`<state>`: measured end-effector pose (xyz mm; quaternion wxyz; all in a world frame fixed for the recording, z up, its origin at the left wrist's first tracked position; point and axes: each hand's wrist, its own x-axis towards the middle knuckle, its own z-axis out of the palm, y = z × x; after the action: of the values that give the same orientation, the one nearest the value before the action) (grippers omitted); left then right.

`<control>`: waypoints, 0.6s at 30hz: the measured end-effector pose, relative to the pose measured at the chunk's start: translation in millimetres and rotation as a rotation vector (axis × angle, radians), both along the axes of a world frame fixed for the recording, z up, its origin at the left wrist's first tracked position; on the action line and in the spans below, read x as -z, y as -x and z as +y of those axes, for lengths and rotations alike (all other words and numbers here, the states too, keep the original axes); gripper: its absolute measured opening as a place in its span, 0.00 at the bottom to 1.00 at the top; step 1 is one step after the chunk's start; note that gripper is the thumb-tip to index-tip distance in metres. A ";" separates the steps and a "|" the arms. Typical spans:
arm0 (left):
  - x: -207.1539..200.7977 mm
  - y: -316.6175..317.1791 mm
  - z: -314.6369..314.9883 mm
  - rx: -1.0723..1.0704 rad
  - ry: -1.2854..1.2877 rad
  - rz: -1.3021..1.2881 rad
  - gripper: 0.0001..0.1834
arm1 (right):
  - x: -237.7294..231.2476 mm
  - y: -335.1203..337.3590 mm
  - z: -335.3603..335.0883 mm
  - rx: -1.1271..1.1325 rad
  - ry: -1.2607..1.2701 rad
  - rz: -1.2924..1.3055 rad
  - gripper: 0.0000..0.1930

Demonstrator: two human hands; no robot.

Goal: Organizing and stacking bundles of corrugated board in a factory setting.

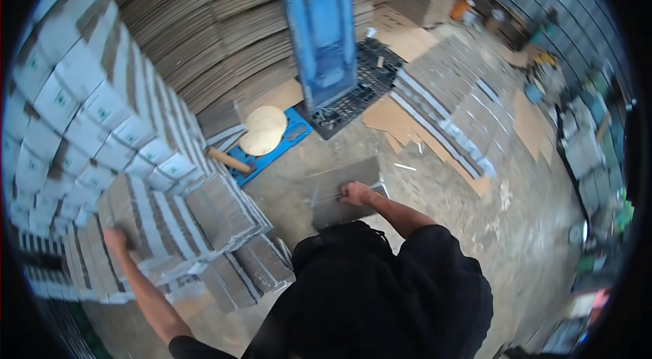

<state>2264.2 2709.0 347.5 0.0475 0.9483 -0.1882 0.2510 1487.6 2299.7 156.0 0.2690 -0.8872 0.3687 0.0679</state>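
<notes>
In front of my body, my right hand (pixel 358 193) is closed over the middle of a grey-brown wrapped bundle (pixel 360 170) with a pale edge. A thin dark line, perhaps a strap, shows beside the fist. The bundle is slightly blurred, and my dark clothing covers its near side. My left hand (pixel 117 240) reaches out to the left over the low rows of wrapped brown and white bundles (pixel 159 213). It is smeared by motion, so I cannot tell its finger position or whether it touches them.
White-ended packs (pixel 102 104) are stacked high at the left. Flat cardboard piles (pixel 231 12) rise behind a blue upright panel (pixel 319 40) on a black pallet (pixel 377 63). A round pale disc (pixel 263 130) lies on a blue base (pixel 299 124). More bundles (pixel 462 94) lie on cardboard at the right.
</notes>
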 end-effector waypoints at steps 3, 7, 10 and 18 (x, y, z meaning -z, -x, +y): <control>-28.3 -28.0 -11.0 0.303 0.220 0.163 0.09 | 66.1 129.3 21.7 0.398 -0.129 0.177 0.20; -48.2 36.5 -46.4 0.139 0.536 0.790 0.10 | 104.2 301.3 134.8 1.020 -0.090 0.139 0.24; -74.6 102.9 -40.8 0.183 0.511 0.719 0.15 | 125.8 375.5 214.3 1.334 0.020 0.062 0.26; -108.1 388.3 -66.2 0.589 0.249 0.492 0.20 | 224.3 570.3 390.9 1.557 0.063 0.157 0.14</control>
<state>1875.9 2642.8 455.6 0.2755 0.8726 -0.4032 0.0132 917.3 2690.6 -68.3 0.1870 -0.3731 0.9044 -0.0884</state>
